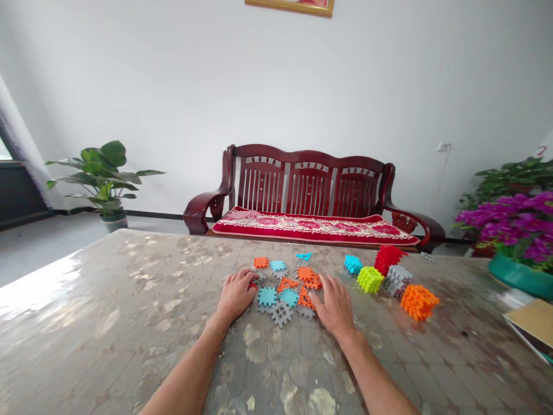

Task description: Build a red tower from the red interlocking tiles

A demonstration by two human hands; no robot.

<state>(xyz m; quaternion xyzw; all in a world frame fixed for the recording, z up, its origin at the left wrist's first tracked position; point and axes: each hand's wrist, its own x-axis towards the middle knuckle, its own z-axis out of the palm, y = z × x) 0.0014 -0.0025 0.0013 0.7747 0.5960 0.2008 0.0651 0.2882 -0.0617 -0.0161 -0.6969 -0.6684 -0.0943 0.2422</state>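
A loose pile of flat, notched-edge plastic building tiles lies on the table between my hands. It includes a light blue tile (pixel 266 296), a grey lattice tile (pixel 281 314) and an orange tile (pixel 305 273). Against the pile's left side rests my left hand (pixel 237 294), open, with a small red piece (pixel 253 285) showing at its fingertips. My right hand (pixel 335 304) is open at the right side, thumb and forefinger apart, close to an orange openwork tile (pixel 305 298). The undersides of both hands are hidden.
To the right stand interlocked tile stacks: blue (pixel 353 264), lime green (pixel 370 279), red (pixel 389 259), grey (pixel 398 280) and orange (pixel 419 302). Purple flowers in a teal planter (pixel 521 275) and a notebook (pixel 531 323) occupy the right edge. A wooden bench (pixel 309 184) stands beyond the table.
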